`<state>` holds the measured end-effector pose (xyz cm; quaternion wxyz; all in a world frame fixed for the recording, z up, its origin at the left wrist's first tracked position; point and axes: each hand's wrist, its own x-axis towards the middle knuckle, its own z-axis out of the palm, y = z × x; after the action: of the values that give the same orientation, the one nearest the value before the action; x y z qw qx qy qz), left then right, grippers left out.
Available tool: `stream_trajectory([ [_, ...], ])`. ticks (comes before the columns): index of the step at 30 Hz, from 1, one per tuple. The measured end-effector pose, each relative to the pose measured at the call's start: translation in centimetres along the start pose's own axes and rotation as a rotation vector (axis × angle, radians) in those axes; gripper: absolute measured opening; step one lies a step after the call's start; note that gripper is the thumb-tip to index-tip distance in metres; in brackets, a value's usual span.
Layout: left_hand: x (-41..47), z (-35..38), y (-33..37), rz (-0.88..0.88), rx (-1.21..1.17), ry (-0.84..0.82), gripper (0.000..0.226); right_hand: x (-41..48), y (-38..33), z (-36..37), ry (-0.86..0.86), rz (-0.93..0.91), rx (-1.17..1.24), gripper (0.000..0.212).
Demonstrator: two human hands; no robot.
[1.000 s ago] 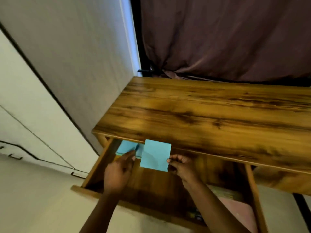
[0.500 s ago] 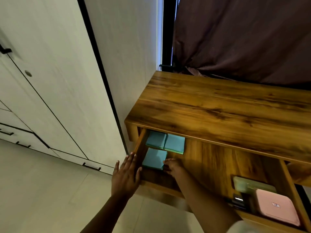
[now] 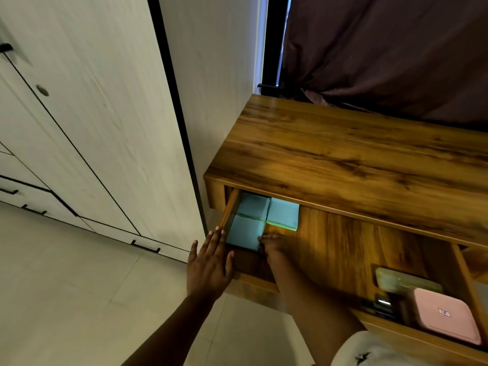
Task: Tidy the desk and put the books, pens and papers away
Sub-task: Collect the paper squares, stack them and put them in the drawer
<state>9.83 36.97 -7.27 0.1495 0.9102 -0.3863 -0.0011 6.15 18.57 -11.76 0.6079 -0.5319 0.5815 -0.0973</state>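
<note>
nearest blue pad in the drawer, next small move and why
Probably let go and draw the right hand out: the near blue pad lies flat in the drawer against two other blue pads, while the open left hand hovers by the drawer's left wall.

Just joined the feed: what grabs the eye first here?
Three blue pads stand out in the left end of the open drawer, under the desk top. The right hand pinches the nearest pad by its right edge, while the left hand is spread open at the drawer's left wall. A pink case sits at the drawer's right end.
</note>
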Motion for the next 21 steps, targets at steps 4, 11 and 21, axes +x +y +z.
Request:
stream_trajectory([
  [4, 0.0, 0.2, -0.1, -0.002, 0.002, 0.008, 0.059, 0.2, -0.2, 0.1, 0.054, -0.081, -0.18, 0.026],
  [11, 0.1, -0.2, 0.1, -0.001, 0.001, -0.027, 0.071, -3.2, -1.5, -2.5, 0.11, -0.294, -0.394, 0.022],
  [21, -3.3, 2.3, 11.8, 0.409, -0.039, -0.138, 0.062, -11.3, 9.0, -20.7, 0.595, -0.655, -1.013, 0.05],
])
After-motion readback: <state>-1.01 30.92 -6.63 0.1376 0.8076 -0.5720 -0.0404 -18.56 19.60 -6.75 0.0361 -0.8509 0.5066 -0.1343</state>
